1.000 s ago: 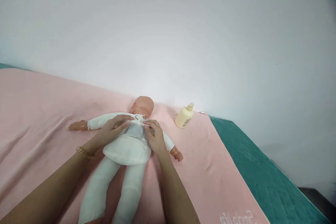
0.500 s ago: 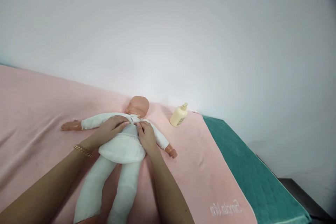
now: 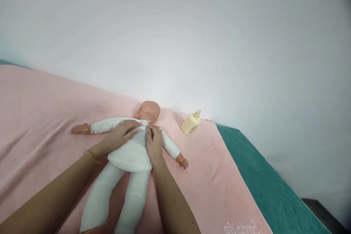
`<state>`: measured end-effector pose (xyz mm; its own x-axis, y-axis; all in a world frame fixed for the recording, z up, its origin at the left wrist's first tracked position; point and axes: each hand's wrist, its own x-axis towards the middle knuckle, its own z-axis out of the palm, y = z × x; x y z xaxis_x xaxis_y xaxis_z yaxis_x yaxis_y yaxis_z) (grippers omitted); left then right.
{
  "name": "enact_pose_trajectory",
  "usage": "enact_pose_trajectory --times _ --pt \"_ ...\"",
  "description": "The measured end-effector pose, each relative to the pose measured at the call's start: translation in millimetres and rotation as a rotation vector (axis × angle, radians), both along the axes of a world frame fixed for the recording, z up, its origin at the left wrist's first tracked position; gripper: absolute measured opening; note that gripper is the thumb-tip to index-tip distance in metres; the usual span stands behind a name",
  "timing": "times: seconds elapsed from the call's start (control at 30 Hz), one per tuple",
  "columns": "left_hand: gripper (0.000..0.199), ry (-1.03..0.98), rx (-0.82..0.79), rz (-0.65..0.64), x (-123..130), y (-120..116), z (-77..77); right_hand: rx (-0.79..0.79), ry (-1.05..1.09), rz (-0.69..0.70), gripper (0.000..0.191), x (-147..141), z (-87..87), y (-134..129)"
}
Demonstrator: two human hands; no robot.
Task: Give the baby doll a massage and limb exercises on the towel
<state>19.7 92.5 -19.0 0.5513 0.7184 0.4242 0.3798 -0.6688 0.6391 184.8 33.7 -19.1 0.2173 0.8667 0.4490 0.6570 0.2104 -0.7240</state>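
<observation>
A baby doll with a white cloth body lies stretched out, arms spread, its bare head farthest from me. A grey patch shows on its upper torso. My left hand rests on the left side of that torso, fingers laid along the cloth and thumb pointing inward. Opposite it, my right hand lies on the right side with fingers bent slightly over the doll. Both hands touch the doll without gripping it. A gold bracelet circles my left wrist.
A pale yellow pump bottle stands right of the doll's head. Under everything is a pink blanket with white lettering, over a green surface whose edge runs down the right. A pale wall rises behind.
The view has shifted slightly, so the doll, bottle and blanket sit a little farther right. My hands stay on the torso, with the gap between the thumbs about the same.
</observation>
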Motion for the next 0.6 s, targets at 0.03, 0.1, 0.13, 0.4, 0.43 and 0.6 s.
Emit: enact_pose_trajectory --times 0.03,0.1,0.13,0.4,0.43,0.6 --pt "0.046 0.000 0.005 0.010 0.2 -0.1 -0.4 0.012 -0.004 0.021 0.021 0.6 -0.5 0.0" --pt "0.047 0.012 0.024 0.015 0.6 0.0 -1.4 0.008 -0.026 0.052 0.021 0.9 -0.9 1.7" --pt "0.047 0.024 0.035 0.011 0.8 0.3 -1.9 -0.003 -0.041 0.060 0.022 0.8 -0.9 2.9" --pt "0.045 0.066 0.055 -0.010 0.3 3.8 -7.0 -0.022 -0.091 0.073 0.023 2.3 -2.5 7.3" --pt "0.045 0.063 0.054 -0.008 0.3 3.6 -7.5 -0.012 -0.085 0.076 0.023 2.5 -3.0 6.9" --pt "0.051 0.049 0.050 0.039 1.2 2.0 -9.2 0.034 -0.061 0.068 0.025 2.5 -5.4 6.0"
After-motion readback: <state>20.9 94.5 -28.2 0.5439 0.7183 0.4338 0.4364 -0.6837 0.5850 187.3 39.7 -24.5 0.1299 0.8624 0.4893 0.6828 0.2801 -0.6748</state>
